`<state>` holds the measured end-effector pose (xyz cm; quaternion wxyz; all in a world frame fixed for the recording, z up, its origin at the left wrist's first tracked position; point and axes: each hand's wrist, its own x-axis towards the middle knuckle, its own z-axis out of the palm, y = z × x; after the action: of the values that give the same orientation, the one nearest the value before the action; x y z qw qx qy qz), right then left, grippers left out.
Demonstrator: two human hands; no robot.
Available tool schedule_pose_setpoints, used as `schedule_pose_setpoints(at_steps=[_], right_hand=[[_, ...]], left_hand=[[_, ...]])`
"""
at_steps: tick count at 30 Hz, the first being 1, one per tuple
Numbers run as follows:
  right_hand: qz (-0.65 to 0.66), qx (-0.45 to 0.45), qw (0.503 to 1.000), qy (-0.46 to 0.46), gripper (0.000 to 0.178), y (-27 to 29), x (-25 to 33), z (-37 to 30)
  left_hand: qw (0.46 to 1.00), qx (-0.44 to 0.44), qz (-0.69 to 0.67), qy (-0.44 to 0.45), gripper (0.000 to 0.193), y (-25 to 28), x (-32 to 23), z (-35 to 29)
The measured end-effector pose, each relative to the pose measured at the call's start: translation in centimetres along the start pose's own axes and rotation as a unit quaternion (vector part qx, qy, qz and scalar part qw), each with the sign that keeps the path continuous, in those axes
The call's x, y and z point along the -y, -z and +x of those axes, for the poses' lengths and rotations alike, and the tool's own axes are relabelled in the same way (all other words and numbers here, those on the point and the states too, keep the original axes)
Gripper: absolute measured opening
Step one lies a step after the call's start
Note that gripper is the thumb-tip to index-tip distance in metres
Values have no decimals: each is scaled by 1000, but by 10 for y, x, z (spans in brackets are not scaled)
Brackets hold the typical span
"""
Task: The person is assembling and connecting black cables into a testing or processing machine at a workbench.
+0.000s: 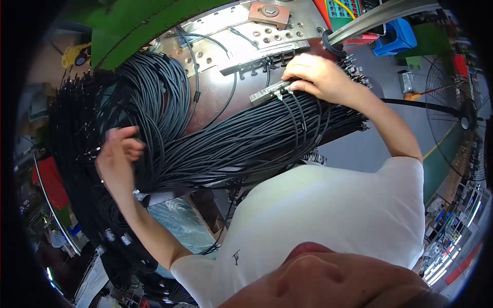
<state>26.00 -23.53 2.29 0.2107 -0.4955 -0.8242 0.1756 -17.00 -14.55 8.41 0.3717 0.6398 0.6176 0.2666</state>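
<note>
My right hand [319,78] grips the end of a narrow metal bar [263,95], with thumb and fingers closed round it. Cable ends with pale connectors sit in the bar, and their dark leads [295,120] hang toward me over a wide bundle of black cables [221,146]. Above the cables at the left, my left hand [117,160] is slightly blurred. Its fingers are partly bent and apart, and I see nothing in them. Beneath and beside it lie a coiled heap of cables [172,87] and many cable ends.
A longer metal fixture [246,61] with cables in it stands behind the bar, before a perforated metal plate [205,60]. A copper-coloured block with a bolt [269,14] sits on that plate. Overhead is a green machine frame [138,31]. A fan [462,120] stands right.
</note>
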Motion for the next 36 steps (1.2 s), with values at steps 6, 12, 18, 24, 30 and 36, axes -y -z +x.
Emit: schedule_pose_setpoints(at_steps=[6,12,18,24,30,36], right_hand=[[103,1,995,-19,24,8,22,14],[77,-184,973,118,32,11,6,121],[86,-177,974,109,33,12,-33,162],[72,-155,983,63,34,11,-42,165],[62,-119,991,16,35,0,-18,147],[61,-88,994,-23,37,-11,-39,159]], left_hand=[[886,409,-214,51,41,-159,-61,-55],[758,355,-507,205,32,-172,-101,-7],[680,364,-610,182,26,-155,-81,131],[672,421,-598,114,33,-161,-69,134],[705,-94,359,-604,22,-155,-62,148],[741,-66,337,-577,29,-160,-45,166]])
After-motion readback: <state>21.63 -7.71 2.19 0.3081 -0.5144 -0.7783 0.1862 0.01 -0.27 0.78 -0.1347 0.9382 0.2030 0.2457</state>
